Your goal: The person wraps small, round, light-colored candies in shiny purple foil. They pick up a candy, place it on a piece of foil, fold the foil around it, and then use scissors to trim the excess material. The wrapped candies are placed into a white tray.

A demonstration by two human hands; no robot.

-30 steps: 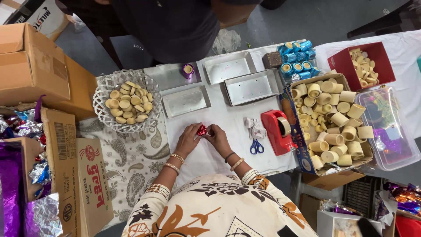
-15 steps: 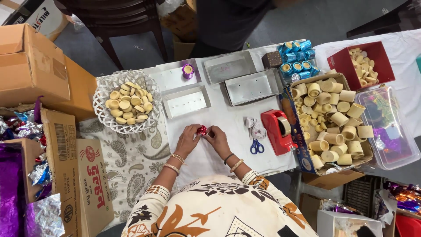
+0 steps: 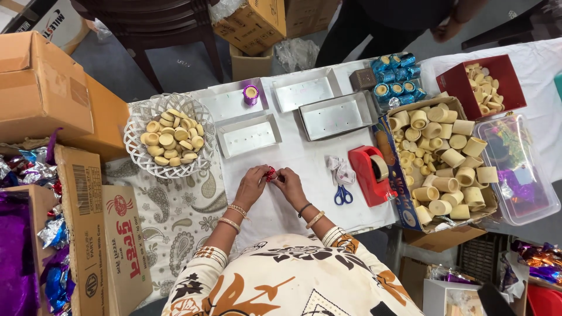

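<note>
I have a small round piece wrapped in shiny red foil (image 3: 270,173) pinched between both hands above the white cloth of the table (image 3: 304,158), near the table's front edge and about midway along it. My left hand (image 3: 252,186) grips it from the left side, my right hand (image 3: 288,184) from the right, and the fingers of both are closed on it, tips almost touching each other across the foil. To do this well, I judge the foil should be drawn snug and smoothed round the piece with small turns, pressing lightly so it does not tear. Toward the table's left edge sits the white openwork basket of pale round cups (image 3: 170,140). Toward the right edge lie the blue-handled scissors (image 3: 343,195) and the red tape dispenser (image 3: 370,174), and beyond them the cardboard box of cream cylinders (image 3: 445,158).
</note>
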